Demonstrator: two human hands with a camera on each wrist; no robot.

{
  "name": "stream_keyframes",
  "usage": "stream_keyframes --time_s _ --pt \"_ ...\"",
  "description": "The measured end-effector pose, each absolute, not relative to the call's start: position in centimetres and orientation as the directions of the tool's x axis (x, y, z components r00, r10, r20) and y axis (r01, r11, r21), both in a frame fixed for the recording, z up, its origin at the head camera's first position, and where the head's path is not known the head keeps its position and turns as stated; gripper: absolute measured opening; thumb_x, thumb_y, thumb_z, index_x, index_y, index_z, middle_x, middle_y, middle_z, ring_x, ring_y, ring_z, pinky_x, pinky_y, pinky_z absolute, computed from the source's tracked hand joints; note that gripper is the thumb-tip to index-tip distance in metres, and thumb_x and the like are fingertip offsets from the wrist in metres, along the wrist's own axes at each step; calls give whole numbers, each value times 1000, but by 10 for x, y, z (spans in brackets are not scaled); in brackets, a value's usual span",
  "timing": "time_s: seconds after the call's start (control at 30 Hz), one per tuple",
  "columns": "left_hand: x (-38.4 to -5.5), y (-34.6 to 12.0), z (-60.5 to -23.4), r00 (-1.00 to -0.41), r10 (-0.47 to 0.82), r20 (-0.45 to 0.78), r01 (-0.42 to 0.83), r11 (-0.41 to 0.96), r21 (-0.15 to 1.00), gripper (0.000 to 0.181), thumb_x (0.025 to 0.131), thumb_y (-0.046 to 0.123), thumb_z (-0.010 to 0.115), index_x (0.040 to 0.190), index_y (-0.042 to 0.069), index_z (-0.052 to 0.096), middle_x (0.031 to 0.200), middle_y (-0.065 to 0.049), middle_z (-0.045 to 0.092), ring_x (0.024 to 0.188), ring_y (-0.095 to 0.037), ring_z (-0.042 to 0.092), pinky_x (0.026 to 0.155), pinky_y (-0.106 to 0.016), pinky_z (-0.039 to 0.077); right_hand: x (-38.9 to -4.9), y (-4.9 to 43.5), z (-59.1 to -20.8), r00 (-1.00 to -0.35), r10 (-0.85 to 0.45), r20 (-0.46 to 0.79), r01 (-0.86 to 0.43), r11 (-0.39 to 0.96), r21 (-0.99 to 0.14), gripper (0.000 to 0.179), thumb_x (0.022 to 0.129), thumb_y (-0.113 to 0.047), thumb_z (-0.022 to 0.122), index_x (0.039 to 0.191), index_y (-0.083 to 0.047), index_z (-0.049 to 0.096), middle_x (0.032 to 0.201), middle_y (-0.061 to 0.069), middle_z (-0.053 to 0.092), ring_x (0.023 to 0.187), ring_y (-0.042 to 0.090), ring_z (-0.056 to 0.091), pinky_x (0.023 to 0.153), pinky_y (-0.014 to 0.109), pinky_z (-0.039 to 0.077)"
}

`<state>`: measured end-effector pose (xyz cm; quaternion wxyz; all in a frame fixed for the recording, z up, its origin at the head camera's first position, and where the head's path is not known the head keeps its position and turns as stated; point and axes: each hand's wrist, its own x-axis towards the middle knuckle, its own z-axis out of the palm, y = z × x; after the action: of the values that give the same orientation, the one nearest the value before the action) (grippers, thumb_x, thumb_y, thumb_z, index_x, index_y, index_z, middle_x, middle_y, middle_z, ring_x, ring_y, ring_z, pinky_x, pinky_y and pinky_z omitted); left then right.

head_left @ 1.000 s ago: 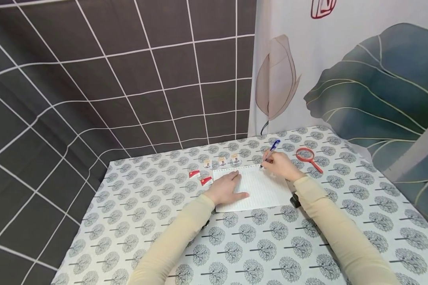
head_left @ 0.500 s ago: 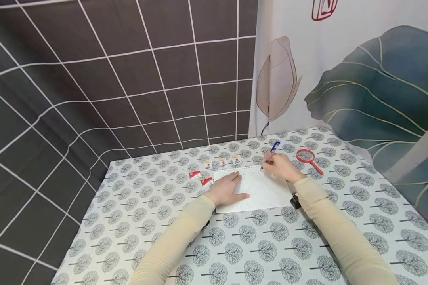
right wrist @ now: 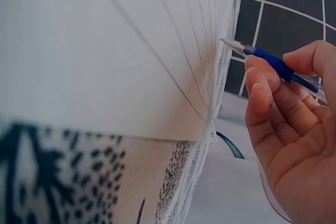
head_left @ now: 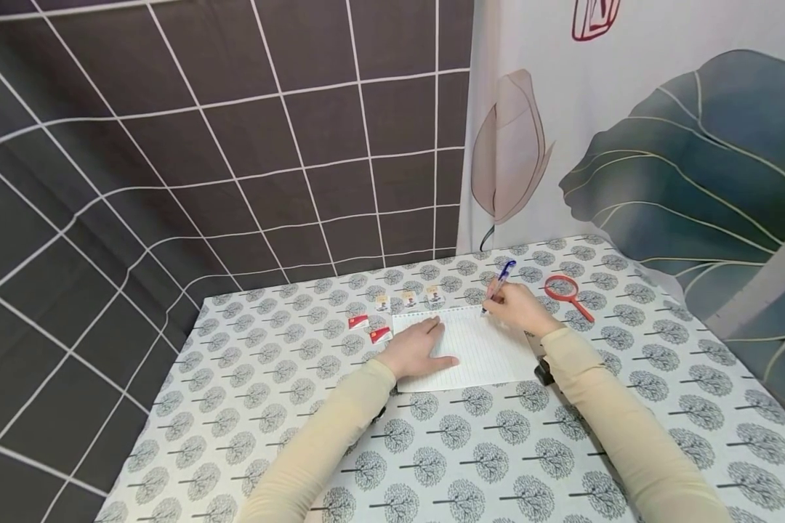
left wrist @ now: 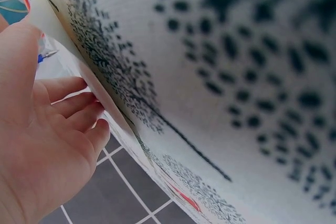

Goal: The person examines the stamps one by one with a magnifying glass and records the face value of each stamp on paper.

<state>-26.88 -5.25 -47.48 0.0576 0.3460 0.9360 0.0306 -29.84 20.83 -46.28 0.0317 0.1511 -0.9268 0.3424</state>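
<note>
A lined notebook (head_left: 477, 349) lies on the patterned tablecloth, its hole-edged side facing the back. My left hand (head_left: 416, 350) rests on its left part with fingers extended and thumb spread. In the left wrist view, that hand (left wrist: 58, 129) has its fingertips against the paper. My right hand (head_left: 515, 305) pinches a blue pen (head_left: 506, 270) near the notebook's top right. The right wrist view has the pen (right wrist: 270, 62) between thumb and fingers, its tip at the lined page (right wrist: 131, 66). I cannot make out any writing on the page.
Two red-and-white cards (head_left: 358, 322) lie left of the notebook. Three small picture cards (head_left: 409, 299) stand or lie in a row behind it; I cannot tell which. A red magnifying glass (head_left: 568, 294) is to the right. A dark gridded curtain (head_left: 301, 145) hangs behind.
The pen tip and right hand have shifted very slightly along the top of the page. The left hand stays where it was, and the whole view has drifted a little.
</note>
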Motion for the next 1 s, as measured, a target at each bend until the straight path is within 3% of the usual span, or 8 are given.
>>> stream_keyframes --time_s 0.63,1.0 --pt "-266 -52 -472 -764 638 -99 627 770 117 88 97 67 49 154 1 36 162 -15 32 147 -29 33 122 -35 26 -298 209 -463 -953 -247 176 -302 712 -635 7 98 -14 62 99 -7 61 84 9 68 59 18 51 52 30 47" --pt "-266 -52 -471 -765 635 -108 624 772 124 88 97 66 49 155 1 35 162 -15 31 148 -28 31 122 -35 24 -298 210 -463 -954 -246 169 -297 721 -626 8 98 -17 62 96 -9 59 80 6 66 58 17 50 53 30 45"
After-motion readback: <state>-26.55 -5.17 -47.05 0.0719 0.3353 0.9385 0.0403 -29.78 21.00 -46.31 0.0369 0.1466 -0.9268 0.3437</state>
